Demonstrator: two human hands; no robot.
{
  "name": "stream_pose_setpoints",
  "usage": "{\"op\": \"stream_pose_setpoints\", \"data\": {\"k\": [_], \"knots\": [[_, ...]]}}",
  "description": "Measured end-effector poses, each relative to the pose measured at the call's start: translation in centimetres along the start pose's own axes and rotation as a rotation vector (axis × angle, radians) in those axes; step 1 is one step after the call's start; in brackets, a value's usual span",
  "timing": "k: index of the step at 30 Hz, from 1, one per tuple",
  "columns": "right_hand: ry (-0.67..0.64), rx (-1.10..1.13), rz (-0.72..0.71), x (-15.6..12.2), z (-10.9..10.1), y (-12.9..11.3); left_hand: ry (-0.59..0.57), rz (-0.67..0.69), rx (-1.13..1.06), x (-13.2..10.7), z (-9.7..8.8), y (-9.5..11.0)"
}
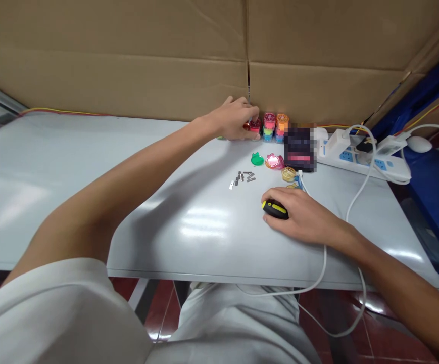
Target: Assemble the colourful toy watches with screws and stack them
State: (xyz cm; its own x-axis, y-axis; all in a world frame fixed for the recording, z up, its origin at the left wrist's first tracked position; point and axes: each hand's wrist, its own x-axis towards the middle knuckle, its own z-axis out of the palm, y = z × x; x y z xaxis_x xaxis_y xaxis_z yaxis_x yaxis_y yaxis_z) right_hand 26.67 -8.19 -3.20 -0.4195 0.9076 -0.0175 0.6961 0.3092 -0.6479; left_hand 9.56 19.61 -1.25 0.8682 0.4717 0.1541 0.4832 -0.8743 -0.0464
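Note:
My left hand [238, 120] reaches to the back of the table, its thumb and fingers closed around a small red-pink round case [255, 125]. Part of that case is hidden by the fingers. Just right of it stand a pink-topped stack [269, 126] and an orange-topped stack [282, 126] of similar cases. My right hand [298, 215] rests low over the table, wrapped around a short black-and-yellow handled tool [276, 209]; its exact kind is unclear. Between the hands lie several small metal blades [244, 178], a green piece [257, 159] and a pink case [274, 161].
A yellow round case [288, 174] lies beyond my right hand. Behind it is a dark pixelated item [300, 149]. A white power strip [371, 156] with plugs sits at the back right. A white cable [325, 260] runs under my right forearm. Cardboard [128, 76] walls the table's back.

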Motion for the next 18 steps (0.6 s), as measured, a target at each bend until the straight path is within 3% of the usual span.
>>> {"op": "stream_pose_setpoints", "data": {"k": [9,14,18], "knots": [[-0.01,-0.01,-0.031,-0.3,0.1,-0.2,0.042,-0.026,0.008,-0.2,0.8,0.3],[-0.077,0.037,-0.248,-1.1,0.1,-4.1,0.039,-0.034,0.0,-0.9,0.6,-0.1],[-0.048,0.037,-0.265,-6.1,2.5,-7.9,0.028,-0.004,0.024,-1.8,0.3,-0.7]]}}
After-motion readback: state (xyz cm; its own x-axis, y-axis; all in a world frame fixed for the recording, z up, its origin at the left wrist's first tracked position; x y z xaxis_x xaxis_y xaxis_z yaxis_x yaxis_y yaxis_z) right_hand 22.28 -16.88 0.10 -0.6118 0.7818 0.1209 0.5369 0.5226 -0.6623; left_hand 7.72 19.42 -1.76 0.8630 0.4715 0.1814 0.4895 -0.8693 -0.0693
